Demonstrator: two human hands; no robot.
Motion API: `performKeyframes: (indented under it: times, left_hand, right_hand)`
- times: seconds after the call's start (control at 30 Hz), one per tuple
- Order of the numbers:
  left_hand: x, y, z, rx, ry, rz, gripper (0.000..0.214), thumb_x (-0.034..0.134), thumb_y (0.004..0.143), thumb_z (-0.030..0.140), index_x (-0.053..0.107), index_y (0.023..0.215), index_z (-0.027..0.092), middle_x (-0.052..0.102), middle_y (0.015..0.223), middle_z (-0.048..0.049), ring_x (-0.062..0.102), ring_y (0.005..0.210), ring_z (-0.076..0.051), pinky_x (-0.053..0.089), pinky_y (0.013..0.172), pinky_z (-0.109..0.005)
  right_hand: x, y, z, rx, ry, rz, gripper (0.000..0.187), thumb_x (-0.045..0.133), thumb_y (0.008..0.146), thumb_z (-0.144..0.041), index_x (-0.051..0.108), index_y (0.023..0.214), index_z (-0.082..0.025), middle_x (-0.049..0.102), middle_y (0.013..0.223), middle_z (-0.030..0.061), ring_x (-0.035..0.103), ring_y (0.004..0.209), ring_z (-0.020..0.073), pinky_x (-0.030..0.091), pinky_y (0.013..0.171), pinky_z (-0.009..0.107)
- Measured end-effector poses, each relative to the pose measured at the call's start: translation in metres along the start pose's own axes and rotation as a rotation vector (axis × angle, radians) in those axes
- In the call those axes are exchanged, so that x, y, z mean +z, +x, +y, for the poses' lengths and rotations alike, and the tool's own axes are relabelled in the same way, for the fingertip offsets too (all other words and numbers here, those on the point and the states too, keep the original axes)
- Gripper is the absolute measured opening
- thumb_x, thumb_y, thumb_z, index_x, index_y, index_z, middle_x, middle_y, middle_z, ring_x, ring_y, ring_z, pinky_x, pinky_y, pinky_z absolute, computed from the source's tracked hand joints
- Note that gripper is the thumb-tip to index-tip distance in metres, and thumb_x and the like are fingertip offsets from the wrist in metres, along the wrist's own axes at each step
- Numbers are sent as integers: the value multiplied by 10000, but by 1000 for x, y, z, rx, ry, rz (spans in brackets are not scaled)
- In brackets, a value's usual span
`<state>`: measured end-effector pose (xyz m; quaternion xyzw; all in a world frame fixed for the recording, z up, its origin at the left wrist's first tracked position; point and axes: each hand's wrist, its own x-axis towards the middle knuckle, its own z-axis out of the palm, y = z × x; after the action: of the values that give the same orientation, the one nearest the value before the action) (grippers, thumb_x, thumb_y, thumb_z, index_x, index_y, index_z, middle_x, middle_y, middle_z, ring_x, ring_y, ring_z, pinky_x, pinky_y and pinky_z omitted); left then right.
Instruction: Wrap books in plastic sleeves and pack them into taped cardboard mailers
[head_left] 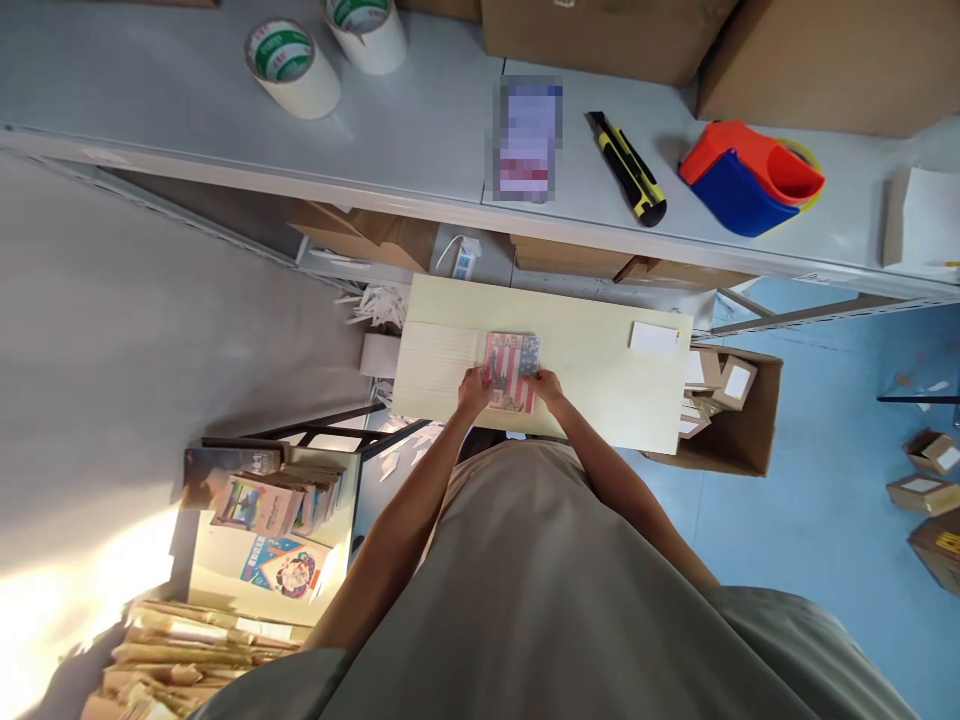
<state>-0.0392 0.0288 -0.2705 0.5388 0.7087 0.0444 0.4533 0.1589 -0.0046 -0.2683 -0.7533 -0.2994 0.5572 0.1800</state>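
Observation:
A book [514, 360] with a red-and-white striped, flag-like cover lies over the pale yellow table [592, 395], close to my body. My left hand [475, 388] is closed on its left edge. At its right edge, the fingers of my right hand [546, 386] grip the cover's side. A translucent, ribbed wrapping sheet [437, 362] lies flat on the table just left of the book. Whether the sheet reaches under the book cannot be made out. A white label stack or card [654, 339] rests near the table's right end.
Behind the table runs a grey shelf [420, 150] with tape rolls [300, 80], a box cutter [628, 170] and a red-blue tape dispenser [750, 180]. An open carton [761, 420] of small boxes stands right. Books [259, 505] and stacked packets [180, 650] lie lower left.

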Motion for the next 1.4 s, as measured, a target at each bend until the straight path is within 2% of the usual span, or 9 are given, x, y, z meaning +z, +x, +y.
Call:
performKeyframes:
  times: [0.2,0.37,0.57,0.7,0.8,0.97,1.13,1.33,1.4]
  left_hand:
    - [7,1,5,60,-156,-156,334,747,917,259,815,1228,156,817,1334,-171,812,1152,-322,629,1082,-448]
    - [-5,5,20,147,-307,-238,326,814,895,393,827,1132,169,844,1254,-178,806,1187,-344,631,1104,-491]
    - [-51,6,57,197,-634,-227,853,963,786,552,667,1518,231,661,1623,-211,689,1451,-343,573,1170,-455]
    - [-93,-16,96,296,-810,-563,929,972,703,775,747,1408,213,790,1392,-181,770,1277,-347,614,1001,-397]
    - [-116,-39,124,383,-832,-664,875,941,687,855,812,1223,175,831,1172,-158,795,1173,-353,614,878,-367]
    - [-122,-59,150,433,-773,-546,695,985,688,778,805,965,166,778,878,-75,771,907,-266,569,763,-334]
    - [-104,-62,148,413,-675,-380,552,967,733,681,782,880,182,725,810,-31,663,806,-198,511,735,-305]
    - [-74,-57,131,414,-329,-131,374,777,922,516,709,750,191,579,647,21,531,659,-154,396,644,-274]
    - [-62,-58,128,400,-119,-50,280,728,973,404,750,799,187,608,646,13,563,655,-165,404,660,-277]
  right_hand:
    - [6,-10,-1,-35,215,39,239,803,811,-417,740,896,-203,763,825,30,697,823,215,540,726,298]
    - [-18,-24,-14,-114,280,94,370,870,722,-518,639,677,-233,602,634,-26,625,766,212,499,711,311]
    - [-77,-65,-45,-276,397,38,530,983,684,-670,704,745,-223,688,729,10,661,849,252,532,751,352]
    - [-117,-100,-76,-393,551,-69,561,1020,702,-700,782,880,-225,760,833,34,705,912,276,586,799,390]
    - [-136,-123,-98,-422,633,-125,540,1033,735,-666,819,986,-239,808,969,39,734,948,259,620,854,393]
    - [-146,-142,-115,-427,645,-156,557,1042,732,-656,833,1034,-237,834,1067,58,766,1045,290,643,897,399]
    - [-141,-127,-98,-397,586,-155,556,1010,785,-646,827,1077,-209,849,1101,90,771,1165,334,643,988,426]
    - [-103,-88,-70,-212,445,137,721,953,788,-600,729,1324,-173,713,1563,212,604,1541,389,524,1232,469]
    - [-84,-87,-66,-177,479,77,722,913,823,-608,703,1368,-182,636,1662,222,562,1593,359,509,1248,438]
